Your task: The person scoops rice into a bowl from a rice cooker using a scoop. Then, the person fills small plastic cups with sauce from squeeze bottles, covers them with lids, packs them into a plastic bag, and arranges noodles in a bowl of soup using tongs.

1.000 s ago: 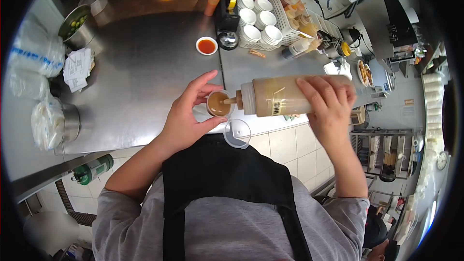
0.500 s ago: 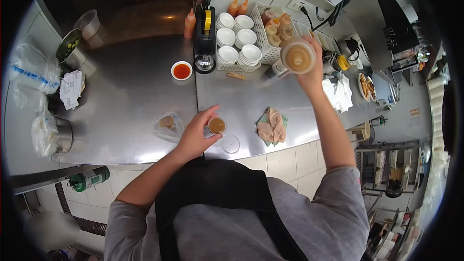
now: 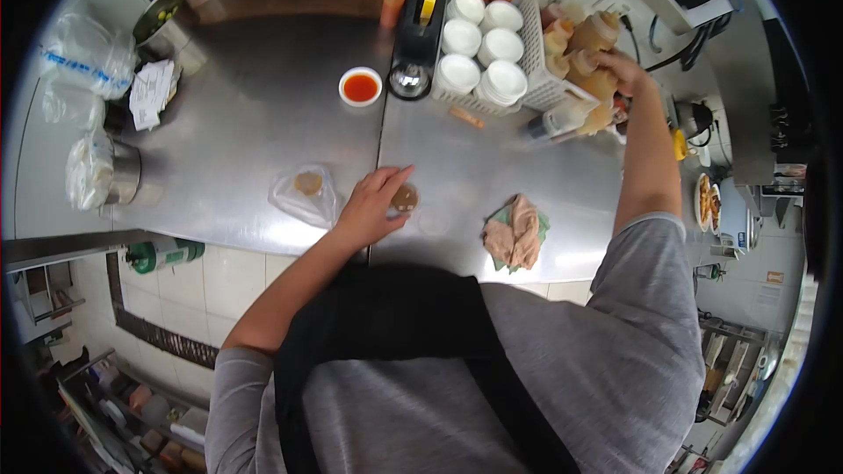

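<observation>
My left hand [image 3: 373,208] curls its thumb and fingers around a small clear cup [image 3: 405,199] of brown sauce on the steel counter. A faint clear round lid [image 3: 433,223] lies beside the cup. To the left is a clear plastic bag [image 3: 299,197] with a brown-filled cup inside. My right hand [image 3: 622,74] reaches to the white basket at the back, its fingers closed on a squeeze bottle [image 3: 594,81] of tan sauce; part of the grip is hidden. Other sauce bottles [image 3: 597,31] stand close by.
Stacked white bowls [image 3: 459,73] fill a basket near a call bell [image 3: 409,81] and tape dispenser [image 3: 421,31]. A bowl of red sauce [image 3: 360,87] sits left of them. A folded cloth [image 3: 515,234] lies near the front edge. Food plates [image 3: 705,202] are at right.
My right hand has moved with the sauce bottle away from me and right, to the bottles in the basket. My left hand stays at the cup. The view has shifted.
</observation>
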Demonstrator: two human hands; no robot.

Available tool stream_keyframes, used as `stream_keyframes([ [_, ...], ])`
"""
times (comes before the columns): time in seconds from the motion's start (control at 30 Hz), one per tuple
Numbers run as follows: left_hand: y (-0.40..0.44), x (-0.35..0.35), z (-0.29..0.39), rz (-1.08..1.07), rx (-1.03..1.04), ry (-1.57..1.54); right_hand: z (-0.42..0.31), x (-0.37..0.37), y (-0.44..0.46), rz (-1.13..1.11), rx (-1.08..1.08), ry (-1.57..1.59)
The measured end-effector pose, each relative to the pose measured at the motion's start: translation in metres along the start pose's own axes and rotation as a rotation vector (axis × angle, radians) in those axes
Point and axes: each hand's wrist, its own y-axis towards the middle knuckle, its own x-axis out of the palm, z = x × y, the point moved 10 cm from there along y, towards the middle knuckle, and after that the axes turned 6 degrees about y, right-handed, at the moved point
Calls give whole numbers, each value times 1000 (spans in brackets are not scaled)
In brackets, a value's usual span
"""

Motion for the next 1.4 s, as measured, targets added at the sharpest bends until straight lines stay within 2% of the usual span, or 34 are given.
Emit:
stream_keyframes([
  [0.03, 2, 2, 6, -18, 48, 35, 4, -1, -8, 32, 48, 43],
  [0.1, 3, 11, 1, -80, 21, 40, -4, -31, -13, 225, -73, -158],
  [0.13, 6, 12, -1, -69, 18, 19, -31, -40, -29, 422, -384, -527],
  [0.17, 8, 11, -2, -56, 17, -2, -51, -17, -78, 584, -764, -438],
  [0.2, 9, 13, -3, -65, 19, -3, -56, 23, -135, 748, -931, -490],
  [0.23, 10, 12, -4, -52, 17, 4, -43, 64, -172, 727, -850, -473],
  [0.27, 11, 12, -4, -42, 16, 13, -10, 102, -194, 601, -668, -401],
  [0.33, 11, 12, -3, -45, 30, 23, 99, 202, -204, -12, -93, 47],
  [0.37, 11, 12, -4, -31, 25, 20, 147, 246, -217, -130, 90, 15],
  [0.4, 11, 11, -5, -13, 21, 17, 194, 284, -226, -235, 108, 209],
  [0.43, 11, 13, -5, -24, 35, 17, 214, 310, -233, -206, 144, 308],
  [0.47, 11, 12, -5, -13, 42, 16, 205, 324, -235, -98, 76, 387],
  [0.5, 10, 11, -5, -2, 49, 14, 191, 328, -234, 29, -133, 362],
  [0.57, 11, 10, -1, 1, 80, 24, 127, 335, -238, 250, -641, -85],
  [0.67, 11, 8, 0, 27, 80, 25, 105, 366, -227, 269, -739, -196],
  [0.7, 11, 7, -3, 40, 53, 11, 103, 370, -228, 278, -742, -190],
  [0.77, 10, 6, -3, 64, 60, -10, 116, 373, -218, 303, -544, -298],
  [0.8, 9, 3, -3, 91, 57, -40, 119, 373, -216, 310, -545, -297],
  [0.87, 7, 4, -6, 81, 40, -68, 104, 378, -229, 394, -810, -470],
  [0.93, 7, 4, -11, 78, 15, -102, 109, 377, -226, 390, -800, -462],
  [1.0, 7, 6, -5, -12, 83, -38, 104, 375, -230, 382, -789, -456],
  [1.03, 5, 1, -6, -9, 83, -47, 104, 374, -229, 380, -741, -538],
  [1.1, -1, 14, -22, -286, -159, -272, 95, 371, -231, 373, -694, -626],
  [1.13, -1, 15, -23, -282, -161, -275, 97, 369, -227, 337, -608, -635],
  [1.17, -4, 24, -34, -312, -304, -547, 102, 368, -223, 301, -523, -643],
  [1.2, -9, 35, -42, -337, -446, -820, 101, 368, -223, 297, -527, -645],
  [1.33, -7, 37, -45, -231, -425, -710, 104, 365, -215, 257, -457, -549],
  [1.4, -5, 39, -49, -218, -500, -761, 101, 363, -214, 236, -452, -527],
])
